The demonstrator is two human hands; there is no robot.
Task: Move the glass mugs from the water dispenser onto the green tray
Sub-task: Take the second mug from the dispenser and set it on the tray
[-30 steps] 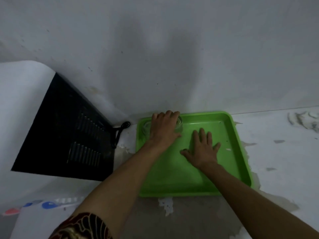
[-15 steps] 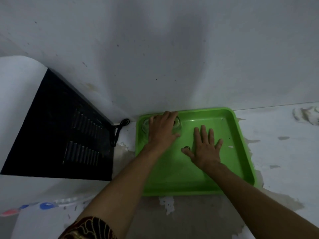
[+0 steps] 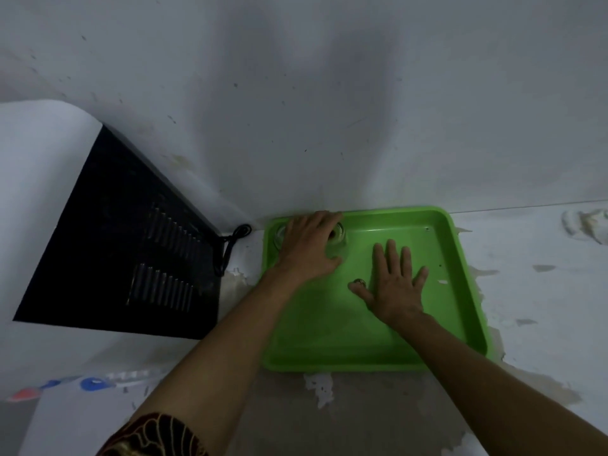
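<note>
The green tray (image 3: 460, 291) lies on a worn white surface against the wall. In its far left corner stand two clear glass mugs, one (image 3: 279, 236) left of my left hand and one (image 3: 339, 236) right of it. My left hand (image 3: 309, 250) lies on top of both mugs, fingers curved over them. Whether it grips one I cannot tell. My right hand (image 3: 393, 284) rests flat on the tray floor, fingers spread, a ring on the thumb, holding nothing.
The white water dispenser (image 3: 42, 192) with its black vented back panel (image 3: 131, 251) stands at the left, and a black cable (image 3: 230, 245) runs beside the tray. Red and blue taps (image 3: 92, 383) show at the lower left. The wall is right behind the tray.
Both hands stay on the tray in nearly the same places. The view shifts slightly; my right thumb ring has come into sight.
</note>
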